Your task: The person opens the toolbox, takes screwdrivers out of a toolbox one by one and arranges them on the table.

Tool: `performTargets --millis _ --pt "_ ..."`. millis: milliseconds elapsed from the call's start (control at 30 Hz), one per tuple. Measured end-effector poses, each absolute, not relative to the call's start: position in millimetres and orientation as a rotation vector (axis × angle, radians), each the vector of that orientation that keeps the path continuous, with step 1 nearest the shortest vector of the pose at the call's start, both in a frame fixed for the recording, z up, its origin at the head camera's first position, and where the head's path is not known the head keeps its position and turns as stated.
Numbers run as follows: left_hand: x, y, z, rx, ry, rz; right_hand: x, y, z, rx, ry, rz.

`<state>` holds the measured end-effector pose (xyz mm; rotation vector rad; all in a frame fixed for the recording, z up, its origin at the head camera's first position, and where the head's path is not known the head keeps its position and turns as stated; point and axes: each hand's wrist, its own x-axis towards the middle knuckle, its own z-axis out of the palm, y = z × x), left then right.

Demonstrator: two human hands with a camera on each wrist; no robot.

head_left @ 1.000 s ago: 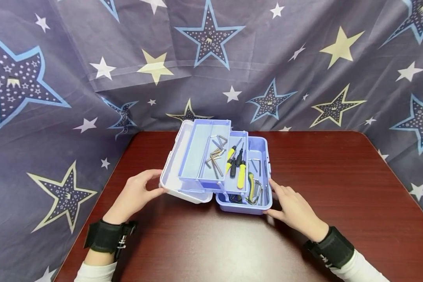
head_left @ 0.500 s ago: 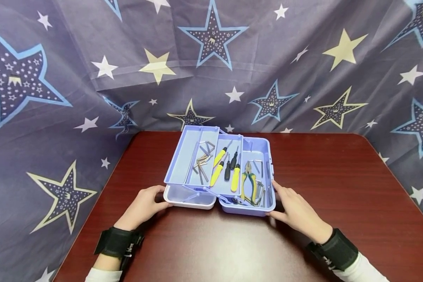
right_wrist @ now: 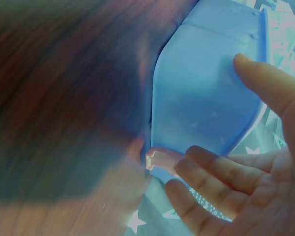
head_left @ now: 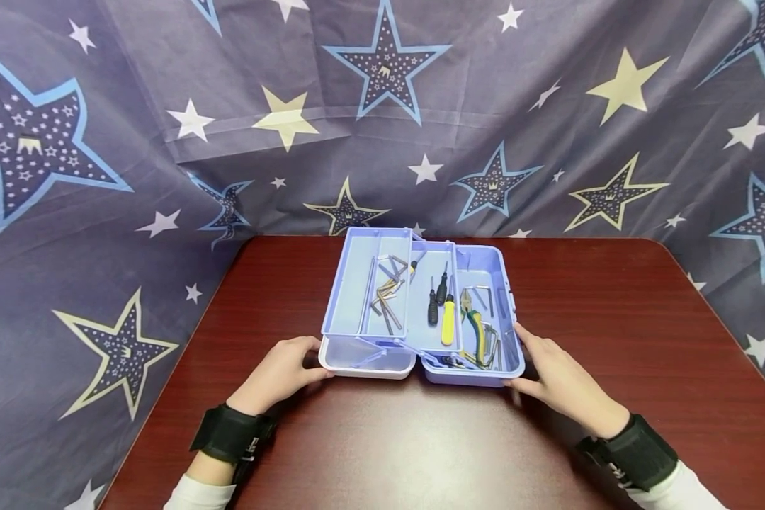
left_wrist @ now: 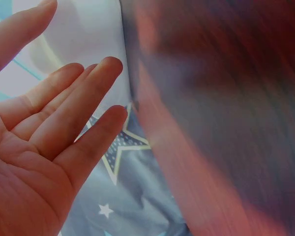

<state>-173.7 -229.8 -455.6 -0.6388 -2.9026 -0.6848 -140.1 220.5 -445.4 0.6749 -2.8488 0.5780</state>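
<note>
The toolbox (head_left: 468, 380) stands unfolded on the table (head_left: 612, 297) between the person's 2 hands, its white lid (head_left: 370, 370) laid back on the left and its 2 trays fanned out between lid and base. The left hand (head_left: 283, 372) is at the lid's outer end, thumb by the near corner; in the wrist view its fingers are spread and relaxed, curled round nothing, and firm contact cannot be told. The right hand (head_left: 564, 379) flanks the base's outer wall, thumb and fingers parted around the near corner, fingertips by a latch (right_wrist: 160, 160), with no closed grip. With holds this loose, uneven pressure from the 2 sides could skew the box or let it slip from the fingertips. The upper tray (head_left: 347, 283), carrying loose hex keys (head_left: 389, 290), overhangs the lid and rides on thin link arms (head_left: 414, 348); a jolt there could send the keys sliding. A yellow-handled screwdriver (head_left: 414, 267) lies partly hidden beneath that tray's edge, so it might jam if the trays fold together. In the base, the pliers (head_left: 476, 329) sit partly under the lower tray (head_left: 421, 333) and could block it likewise. Fingers near the rims or links risk a pinch.
</note>
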Motion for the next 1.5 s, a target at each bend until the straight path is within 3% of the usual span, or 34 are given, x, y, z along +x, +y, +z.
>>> performTargets --millis 367,667,1033,1300,1500 --pt "-176.5 -214.4 -450.3 -0.838 -2.939 -0.783 -133.7 249.0 -436.6 0.7 -2.929 0.581" --pt "-197.1 -224.4 -429.4 -0.887 -2.997 -0.789 -157.3 257.6 -378.2 0.753 -3.041 0.608" --pt "-209.7 -226.9 -421.2 -0.72 -2.931 -0.735 -207.8 214.2 -313.6 0.774 -3.017 0.512" --pt "-209.8 -231.7 -413.7 -0.635 -2.924 -0.741 -244.0 164.8 -319.0 0.897 -3.067 0.562" --pt "-210.9 -232.9 -413.8 -0.637 -2.924 -0.746 -269.3 133.5 -340.1 0.83 -3.19 0.442"
